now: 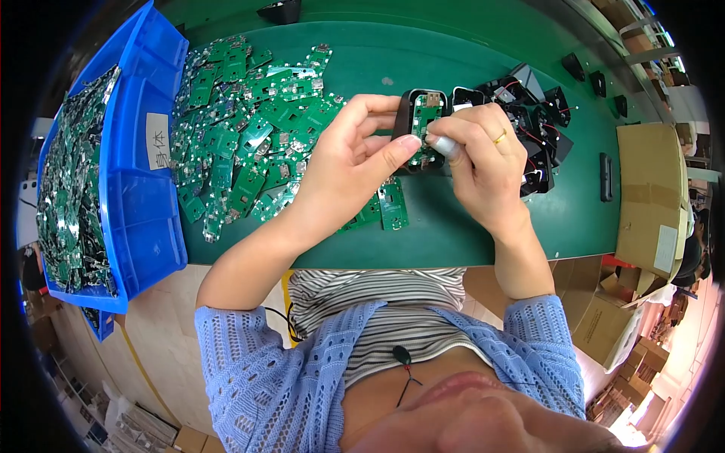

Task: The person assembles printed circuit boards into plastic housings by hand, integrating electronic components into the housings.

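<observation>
Green counter (pixel 483 226) carries a heap of circuit boards (pixel 249 128), with a blue bin (pixel 143 189) at its left. Both hands meet above it: left hand (pixel 351 162) grips a black housing (pixel 411 113); right hand (pixel 483 162) pinches a board (pixel 425 113) seated inside it.

left hand (pixel 351 162) — fingers curled, thumb extended | right hand (pixel 483 158) — pinching, wrist bent

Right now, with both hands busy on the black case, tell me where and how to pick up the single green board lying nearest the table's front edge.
Take the green board by its two long side edges, coming straight down from above. It lies flat on the green table, narrow and upright in view, clear of the pile on its right side, so a pinch across its width should fit; the left hand hovers close above.
</observation>
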`<state>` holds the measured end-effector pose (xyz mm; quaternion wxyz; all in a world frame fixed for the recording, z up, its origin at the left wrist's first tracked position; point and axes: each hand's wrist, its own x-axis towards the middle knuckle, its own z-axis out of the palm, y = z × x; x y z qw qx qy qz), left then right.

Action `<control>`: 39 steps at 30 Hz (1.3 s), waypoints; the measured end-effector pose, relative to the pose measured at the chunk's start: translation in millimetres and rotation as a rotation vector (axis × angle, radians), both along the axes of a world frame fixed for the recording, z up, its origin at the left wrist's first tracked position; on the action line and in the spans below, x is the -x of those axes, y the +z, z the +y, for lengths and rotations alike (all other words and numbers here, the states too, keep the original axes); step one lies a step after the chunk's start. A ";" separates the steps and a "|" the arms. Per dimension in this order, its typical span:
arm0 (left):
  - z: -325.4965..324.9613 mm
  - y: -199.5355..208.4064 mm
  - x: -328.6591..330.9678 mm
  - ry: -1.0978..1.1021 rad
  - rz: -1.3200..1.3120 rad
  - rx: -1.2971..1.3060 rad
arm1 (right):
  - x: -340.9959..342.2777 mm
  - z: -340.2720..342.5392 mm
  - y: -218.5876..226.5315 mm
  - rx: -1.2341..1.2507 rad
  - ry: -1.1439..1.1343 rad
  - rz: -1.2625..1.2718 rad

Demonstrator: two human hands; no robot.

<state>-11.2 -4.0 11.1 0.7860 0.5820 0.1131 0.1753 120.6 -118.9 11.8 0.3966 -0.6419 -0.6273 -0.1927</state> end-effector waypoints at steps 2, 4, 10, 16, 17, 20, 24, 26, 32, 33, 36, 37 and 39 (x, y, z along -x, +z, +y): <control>-0.4 -1.5 -0.1 0.002 -0.006 0.013 | 2.7 0.0 1.9 0.020 -0.039 -0.081; -1.9 -3.1 -1.4 -0.003 -0.016 0.025 | 2.3 -2.1 1.8 0.035 -0.038 -0.111; -10.5 -10.3 -3.6 0.080 -0.104 -0.169 | 4.9 -1.9 -1.6 0.073 -0.036 -0.133; -5.2 -7.2 -5.0 0.154 -0.138 -0.058 | 14.0 -4.5 -3.6 0.196 0.040 0.594; -6.1 -9.0 -5.1 0.151 -0.158 -0.082 | 14.0 -3.7 -9.0 0.241 0.094 0.699; -4.9 -7.9 -3.5 0.148 -0.114 -0.212 | 13.6 -2.8 -13.7 0.276 0.168 0.844; -3.7 -12.5 -1.5 0.216 -0.158 -0.309 | 14.7 2.8 -20.2 0.182 0.311 1.051; -2.5 -13.9 -0.7 0.235 -0.160 -0.373 | 15.1 4.1 -19.9 0.158 0.323 1.072; -2.8 -7.6 -15.0 0.149 -0.090 -0.262 | 9.5 -7.2 -9.9 0.122 0.193 0.952; 5.0 -7.9 -17.9 0.143 -0.034 -0.241 | 9.6 -8.3 -6.1 0.267 0.148 0.893; 51.1 -7.0 -46.6 0.070 0.217 -0.570 | -8.4 -25.6 22.6 0.446 0.050 0.636; 61.7 -3.6 -65.8 0.112 0.176 -0.601 | -24.5 -32.8 34.0 0.402 -0.009 0.564; 90.4 -0.4 -103.5 0.217 0.195 -0.715 | -77.2 -41.2 42.6 0.292 -0.169 0.477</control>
